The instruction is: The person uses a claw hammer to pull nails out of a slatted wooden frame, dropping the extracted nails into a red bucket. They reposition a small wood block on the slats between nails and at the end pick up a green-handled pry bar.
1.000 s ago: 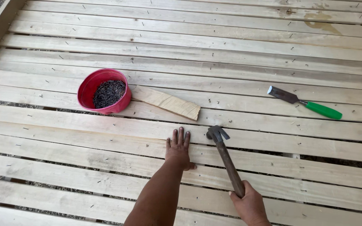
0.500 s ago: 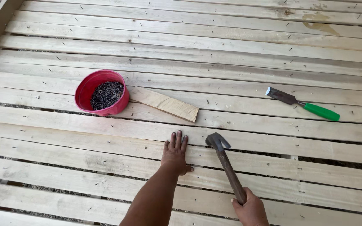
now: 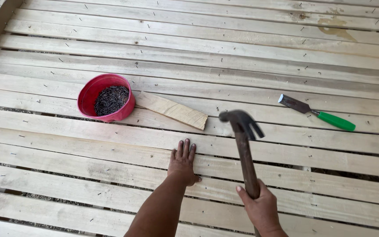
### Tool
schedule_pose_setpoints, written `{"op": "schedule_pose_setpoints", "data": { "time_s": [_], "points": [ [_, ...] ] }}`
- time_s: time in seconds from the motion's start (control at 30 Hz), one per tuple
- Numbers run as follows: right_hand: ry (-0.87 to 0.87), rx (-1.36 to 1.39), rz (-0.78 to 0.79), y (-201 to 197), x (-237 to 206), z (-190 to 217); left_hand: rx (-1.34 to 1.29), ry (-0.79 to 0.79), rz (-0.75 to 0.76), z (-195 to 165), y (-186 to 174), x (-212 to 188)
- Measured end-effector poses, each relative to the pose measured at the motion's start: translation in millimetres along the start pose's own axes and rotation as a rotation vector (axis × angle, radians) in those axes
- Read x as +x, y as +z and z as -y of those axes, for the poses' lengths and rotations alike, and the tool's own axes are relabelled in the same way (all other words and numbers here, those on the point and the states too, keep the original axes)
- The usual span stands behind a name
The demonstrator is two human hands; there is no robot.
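Note:
My left hand [image 3: 183, 161] lies flat, palm down, on a pale wooden plank [image 3: 110, 140], its fingers close together and holding nothing. My right hand [image 3: 262, 208] grips the wooden handle of a claw hammer [image 3: 244, 145]. The hammer's dark head is lifted above the planks, to the right of my left hand's fingers. Whether a nail stands by my left hand is too small to tell.
A red bowl [image 3: 94, 91] full of dark nails sits to the upper left, with a short wood offcut [image 3: 172, 110] beside it. A chisel with a green handle [image 3: 317, 113] lies at the right. Dark gaps run between the planks; small nail heads dot them.
The hammer head, which was low near the plank beside my left hand, has swung up and away from the boards. My left hand has stayed pressed on the plank.

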State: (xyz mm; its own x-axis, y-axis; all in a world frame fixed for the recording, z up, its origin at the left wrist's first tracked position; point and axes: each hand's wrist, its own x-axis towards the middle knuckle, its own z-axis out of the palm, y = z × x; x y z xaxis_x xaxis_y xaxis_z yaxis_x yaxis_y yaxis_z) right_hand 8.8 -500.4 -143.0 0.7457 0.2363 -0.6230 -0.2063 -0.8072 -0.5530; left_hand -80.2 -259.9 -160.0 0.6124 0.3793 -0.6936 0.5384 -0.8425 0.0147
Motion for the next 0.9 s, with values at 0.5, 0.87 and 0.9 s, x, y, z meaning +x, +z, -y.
{"op": "schedule_pose_setpoints", "data": {
  "time_s": [0.5, 0.87, 0.9],
  "points": [
    [0.064, -0.35, 0.096, 16, 26, -56, 0.01, 0.003, -0.029, 5, 8, 10],
    [-0.351, 0.138, -0.159, 12, -12, 2, 0.034, -0.029, -0.008, -3, 15, 7],
    [-0.401, 0.143, -0.207, 19, -11, -4, 0.032, -0.029, -0.019, -3, 15, 7]
  ]
}}
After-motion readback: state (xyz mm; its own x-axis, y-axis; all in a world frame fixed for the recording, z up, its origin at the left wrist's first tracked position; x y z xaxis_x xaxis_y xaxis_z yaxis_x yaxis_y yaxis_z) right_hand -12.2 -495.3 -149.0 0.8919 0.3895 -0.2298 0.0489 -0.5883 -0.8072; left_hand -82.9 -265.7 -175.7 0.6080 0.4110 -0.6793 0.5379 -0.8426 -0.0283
